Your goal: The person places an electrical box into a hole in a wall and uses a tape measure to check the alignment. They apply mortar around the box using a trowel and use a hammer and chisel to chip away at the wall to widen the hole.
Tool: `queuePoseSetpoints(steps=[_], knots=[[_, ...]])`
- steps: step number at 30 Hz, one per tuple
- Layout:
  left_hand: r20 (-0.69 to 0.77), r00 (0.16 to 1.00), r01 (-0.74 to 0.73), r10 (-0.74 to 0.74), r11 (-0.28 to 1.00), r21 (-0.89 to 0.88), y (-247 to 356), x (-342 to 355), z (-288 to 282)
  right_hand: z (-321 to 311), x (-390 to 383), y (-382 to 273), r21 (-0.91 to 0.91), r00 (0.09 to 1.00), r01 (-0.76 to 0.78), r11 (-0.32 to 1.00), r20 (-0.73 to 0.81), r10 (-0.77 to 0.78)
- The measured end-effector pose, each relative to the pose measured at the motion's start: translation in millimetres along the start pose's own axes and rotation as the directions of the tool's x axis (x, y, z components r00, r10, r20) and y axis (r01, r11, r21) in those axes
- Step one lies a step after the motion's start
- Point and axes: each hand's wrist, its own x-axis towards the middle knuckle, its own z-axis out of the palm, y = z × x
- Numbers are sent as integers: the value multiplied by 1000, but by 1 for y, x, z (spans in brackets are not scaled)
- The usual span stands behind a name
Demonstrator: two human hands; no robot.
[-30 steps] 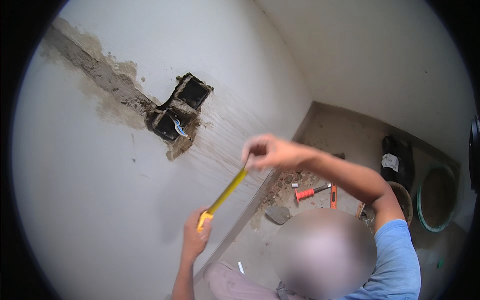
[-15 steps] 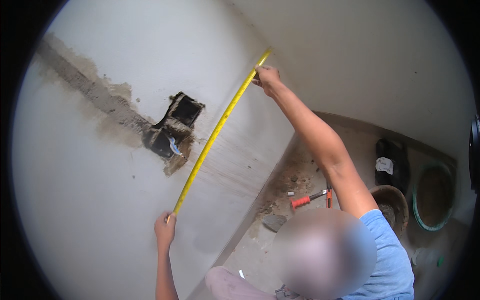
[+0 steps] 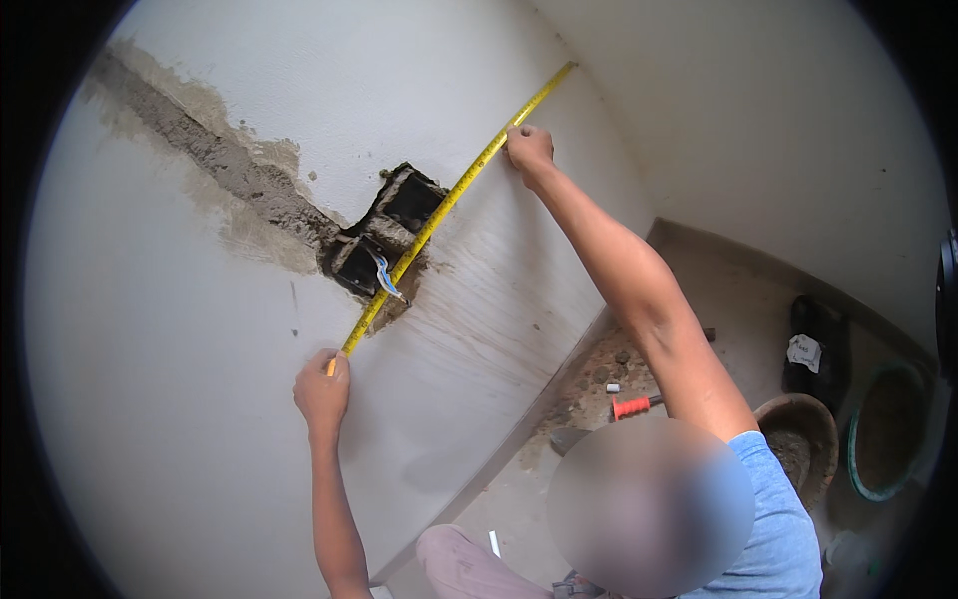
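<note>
The left hand (image 3: 321, 391) grips the yellow tape measure (image 3: 429, 228) at its lower end, the right hand (image 3: 529, 147) holds it higher. Between these fingers, loose wires (image 3: 383, 272) cross it and could, I think, push it crooked.

The head camera, the left one of two fisheye cameras worn side by side, looks from above, obliquely downward. It faces the wall (image 3: 200, 419) behind the yellow tape measure (image 3: 436, 220). It is placed near, but far enough to include the whole drawn-out length of the tape measure. Its wide field takes also the second wall (image 3: 778, 130), to the right of the tape measure, and the floor (image 3: 519, 489), lower and to the right of it
</note>
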Motion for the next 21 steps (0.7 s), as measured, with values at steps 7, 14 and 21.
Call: queuePoseSetpoints(steps=[7,14,21], knots=[[-1,999,-44,44,999,-11,-5,3,8,8,-10,-8,22,982,6,1000,-187,-1],[36,999,-25,22,995,96,8,2,14,1,7,3,-7,984,95,995,-154,-94],[58,998,-10,1,987,157,17,5,15,1,11,6,-20,982,109,994,-150,-111]])
